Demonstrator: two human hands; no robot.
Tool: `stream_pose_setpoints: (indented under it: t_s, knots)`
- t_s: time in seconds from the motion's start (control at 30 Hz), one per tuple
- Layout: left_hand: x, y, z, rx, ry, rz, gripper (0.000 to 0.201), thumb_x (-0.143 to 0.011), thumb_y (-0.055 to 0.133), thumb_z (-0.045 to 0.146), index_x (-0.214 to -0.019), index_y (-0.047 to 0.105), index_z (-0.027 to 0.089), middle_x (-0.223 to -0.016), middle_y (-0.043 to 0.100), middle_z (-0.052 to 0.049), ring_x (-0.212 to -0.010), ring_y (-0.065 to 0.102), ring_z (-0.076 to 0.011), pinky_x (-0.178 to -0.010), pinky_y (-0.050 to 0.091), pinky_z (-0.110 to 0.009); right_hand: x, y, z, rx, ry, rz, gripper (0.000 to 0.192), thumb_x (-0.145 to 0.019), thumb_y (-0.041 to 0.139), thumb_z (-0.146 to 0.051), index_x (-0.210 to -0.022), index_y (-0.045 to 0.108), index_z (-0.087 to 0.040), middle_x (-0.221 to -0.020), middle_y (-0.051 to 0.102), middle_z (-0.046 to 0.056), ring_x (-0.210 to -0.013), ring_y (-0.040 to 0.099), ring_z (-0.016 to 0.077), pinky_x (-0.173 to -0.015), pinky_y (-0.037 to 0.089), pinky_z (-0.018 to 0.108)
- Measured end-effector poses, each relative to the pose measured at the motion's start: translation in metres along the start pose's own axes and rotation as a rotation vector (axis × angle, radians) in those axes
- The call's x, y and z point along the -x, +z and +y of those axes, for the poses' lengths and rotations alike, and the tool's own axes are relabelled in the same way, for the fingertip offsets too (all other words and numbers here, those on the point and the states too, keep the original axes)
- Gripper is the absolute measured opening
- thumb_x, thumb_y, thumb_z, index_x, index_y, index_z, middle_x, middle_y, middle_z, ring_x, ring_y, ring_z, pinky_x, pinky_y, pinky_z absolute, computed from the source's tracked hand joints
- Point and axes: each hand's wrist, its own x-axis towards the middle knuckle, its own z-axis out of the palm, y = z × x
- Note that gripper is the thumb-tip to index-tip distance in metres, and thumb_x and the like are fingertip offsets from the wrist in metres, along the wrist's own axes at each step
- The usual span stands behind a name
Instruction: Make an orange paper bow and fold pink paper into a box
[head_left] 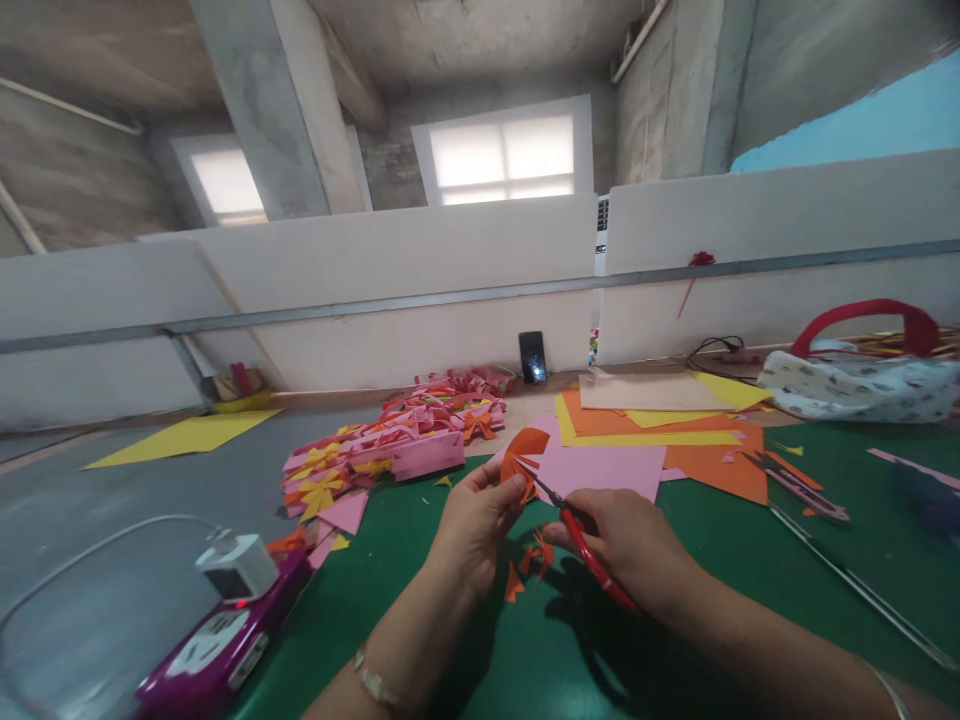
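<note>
Green mat [750,560]: my left hand [472,520] pinches orange paper [521,455]; right hand [637,545] grips red scissors [589,555], blades at paper. Sticks fill red-handled bag [862,385] beyond.

Bare forearms, thin bracelet [373,683] on each wrist

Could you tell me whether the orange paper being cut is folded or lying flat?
Folded: the orange paper stands as a fan-shaped wedge pinched in the left hand, off the mat.
</note>
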Motion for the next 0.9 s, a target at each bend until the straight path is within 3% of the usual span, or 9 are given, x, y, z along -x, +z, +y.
stream_pose_setpoints:
  t_s: [0.47,0.9]
  knots:
    - [-0.0009,-0.0006,-0.0009,-0.029,-0.001,-0.041,0.019,-0.066,0.061,-0.002,-0.075,0.064,0.015,-0.07,0.067,-0.002,-0.056,0.062,-0.0068,-0.053,0.048,-0.013,-0.0011,0.0042,-0.0006,0.071,0.004,0.044,0.028,-0.079,0.052,-0.049,-0.073,0.056,-0.022,-0.071,0.067,0.003,-0.063,0.057,0.017,-0.05,0.023,0.024]
    - [-0.0011,-0.002,-0.0021,-0.055,-0.017,-0.066,0.018,-0.064,0.064,-0.001,-0.073,0.064,0.015,-0.068,0.067,-0.002,-0.056,0.061,-0.0062,-0.052,0.046,-0.012,0.0008,0.0026,-0.0008,0.096,0.005,0.033,0.034,-0.082,0.046,-0.052,-0.072,0.057,-0.022,-0.072,0.069,0.004,-0.064,0.059,0.0183,-0.05,0.024,0.025]
